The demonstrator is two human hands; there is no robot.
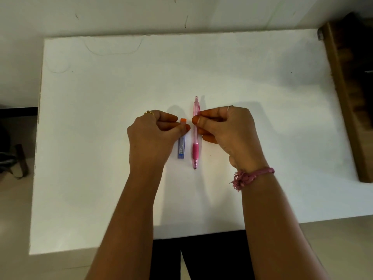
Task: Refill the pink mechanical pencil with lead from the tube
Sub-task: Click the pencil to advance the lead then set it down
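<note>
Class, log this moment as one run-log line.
left hand at lead tube | right hand pinching pink mechanical pencil | both on white table | refill not begun

- Pencil (195, 138): translucent pink barrel with a darker pink rubber grip low on its length. It lies flat on the white top near the middle, running lengthwise away from the viewer, with its metal tip toward the viewer and its clear push-button end at the far end. The upper barrel is partly hidden by fingers.
- Lead tube (181, 147): a slim, flat blue case with an orange cap at its far end and small print on its face. It lies flat just left of the pencil and parallel to it, not touching it. It is shorter than the pencil. Its upper part is partly covered.
</note>
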